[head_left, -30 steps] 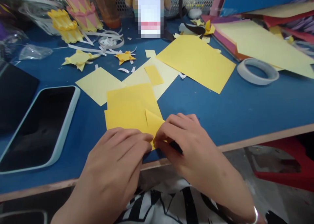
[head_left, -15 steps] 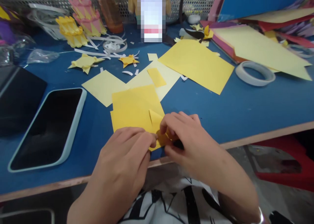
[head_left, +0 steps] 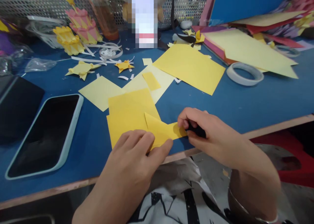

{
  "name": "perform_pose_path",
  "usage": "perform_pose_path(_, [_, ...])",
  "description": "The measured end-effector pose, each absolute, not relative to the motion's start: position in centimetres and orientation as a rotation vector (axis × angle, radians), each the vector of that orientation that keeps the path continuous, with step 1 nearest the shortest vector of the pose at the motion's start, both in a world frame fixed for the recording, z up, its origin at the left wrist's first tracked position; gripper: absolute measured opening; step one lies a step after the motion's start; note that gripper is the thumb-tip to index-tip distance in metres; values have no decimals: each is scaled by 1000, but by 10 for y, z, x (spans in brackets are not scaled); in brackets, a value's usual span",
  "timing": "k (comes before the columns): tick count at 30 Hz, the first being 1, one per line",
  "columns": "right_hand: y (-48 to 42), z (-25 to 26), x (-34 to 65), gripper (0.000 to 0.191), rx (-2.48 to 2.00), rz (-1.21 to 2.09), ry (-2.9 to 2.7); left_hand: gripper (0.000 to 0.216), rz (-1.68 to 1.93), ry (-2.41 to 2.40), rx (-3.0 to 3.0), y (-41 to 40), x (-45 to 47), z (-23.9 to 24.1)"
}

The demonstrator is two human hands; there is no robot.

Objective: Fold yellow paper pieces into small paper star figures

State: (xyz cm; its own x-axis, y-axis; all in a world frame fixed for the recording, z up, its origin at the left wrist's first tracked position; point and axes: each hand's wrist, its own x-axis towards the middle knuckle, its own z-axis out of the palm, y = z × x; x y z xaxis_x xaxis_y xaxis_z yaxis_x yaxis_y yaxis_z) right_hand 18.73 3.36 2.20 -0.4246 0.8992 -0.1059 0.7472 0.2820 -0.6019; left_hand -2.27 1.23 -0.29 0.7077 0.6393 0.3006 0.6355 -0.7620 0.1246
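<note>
A yellow sheet of paper (head_left: 158, 127) lies with a folded, pointed flap near the table's front edge, and a narrow yellow strip runs from it to the right. My left hand (head_left: 137, 152) presses on this paper, fingers bent and thumb on its lower edge. At the strip's right end, my right hand (head_left: 203, 124) is closed, thumb and fingertips pinching the paper. Under its palm shows something black (head_left: 197, 130), mostly hidden, whose kind I cannot make out. Larger yellow squares (head_left: 127, 106) lie partly beneath the paper and my left hand.
A phone (head_left: 46, 132) lies at the left. Pale yellow squares (head_left: 101, 91), a large yellow sheet (head_left: 191, 66), a tape roll (head_left: 245, 74) and paper stars (head_left: 124, 65) are spread behind the hands. Paper crowns (head_left: 68, 40) and a bottle (head_left: 104, 17) stand at the back.
My right hand has moved right, away from the left, and the yellow strip now shows between them. My left thumb has stretched out along the paper. The view has shifted slightly.
</note>
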Motion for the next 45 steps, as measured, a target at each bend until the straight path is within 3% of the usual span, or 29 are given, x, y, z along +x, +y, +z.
perform_pose_path(21, [33, 22, 186, 30, -1523, 815, -2277, 32, 608, 1216, 2655, 9, -36, 0])
perform_pose_path(27, [25, 21, 167, 18, -1389, 683, -2298, 29, 678, 1214, 2628, 9, -37, 2])
perform_pose_path(36, [25, 22, 157, 30, -1396, 674, -2411, 26, 674, 1229, 2647, 5, -47, 4])
perform_pose_path(41, [28, 29, 162, 17, -1310, 922, -2246, 64, 767, 1349, 2519, 3, -43, 9])
perform_pose_path(45, [26, 33, 169, 12, -1054, 1236, -1947, 68, 940, 1240, 2418, 3, -36, 14])
